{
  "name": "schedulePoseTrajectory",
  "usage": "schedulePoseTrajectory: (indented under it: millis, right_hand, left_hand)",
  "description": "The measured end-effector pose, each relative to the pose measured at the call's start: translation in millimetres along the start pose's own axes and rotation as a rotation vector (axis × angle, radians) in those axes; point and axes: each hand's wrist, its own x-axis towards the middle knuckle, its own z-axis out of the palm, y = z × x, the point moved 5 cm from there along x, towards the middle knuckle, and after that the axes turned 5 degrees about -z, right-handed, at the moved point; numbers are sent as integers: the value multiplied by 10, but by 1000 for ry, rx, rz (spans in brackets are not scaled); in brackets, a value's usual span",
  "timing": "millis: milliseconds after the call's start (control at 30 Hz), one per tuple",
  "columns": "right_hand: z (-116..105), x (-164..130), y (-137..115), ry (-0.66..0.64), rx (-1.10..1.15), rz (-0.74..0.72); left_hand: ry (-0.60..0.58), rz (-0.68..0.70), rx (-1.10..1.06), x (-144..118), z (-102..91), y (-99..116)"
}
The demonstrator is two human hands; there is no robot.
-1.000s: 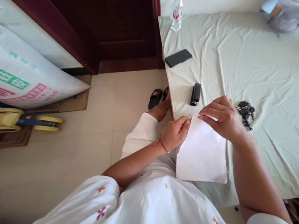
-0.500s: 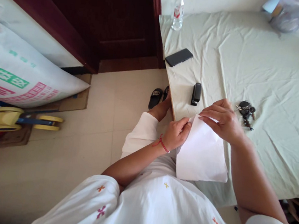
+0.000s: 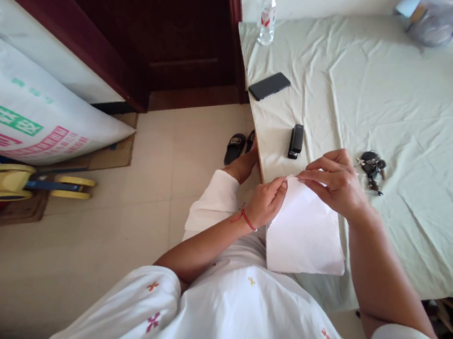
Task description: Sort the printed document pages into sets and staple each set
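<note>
A wide counter under a pale green sheet fills the right side, and over on the left a big printed sack leans on the tiled floor, with a dark door behind it. Down in front, a white paper lies at the counter's near edge, its lower part hanging over the person's lap. Both hands are on its top edge: the left hand, with a red cord at the wrist, has its fingers pinched together on the top left corner. The right hand sits at the top edge just beside it, fingers closed on the paper there, apparently on a turned-over bit, though that part is hard to make out. Further back on the counter, a dark phone lies flat, and a clear bottle stands at the far corner. A black stapler rests just above the hands. A bunch of keys lies just right of the right hand. On the floor below the counter edge, 2 black sandals.
</note>
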Motion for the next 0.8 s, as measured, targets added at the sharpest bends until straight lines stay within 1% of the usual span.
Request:
schedulePoseTrajectory:
  millis: [133, 233, 367, 467, 600, 800]
  right_hand:
    - [25, 4, -21, 0, -2, 6]
    - [36, -13, -25, 18, -10, 37]
    - [18, -54, -24, 67, -26, 60]
    - [15, -66, -20, 72, -38, 63]
    - [85, -21, -2, 30, -105, 81]
    - [233, 122, -17, -28, -145, 59]
  left_hand:
    - [13, 20, 63, -4, 14, -11]
    - [25, 8, 73, 9, 16, -29]
    - [42, -59, 1, 49, -1, -69]
    - [74, -132, -81, 83, -12, -127]
    - [90, -190, -167, 108, 3, -176]
    - [94, -193, -235, 114, 19, -180]
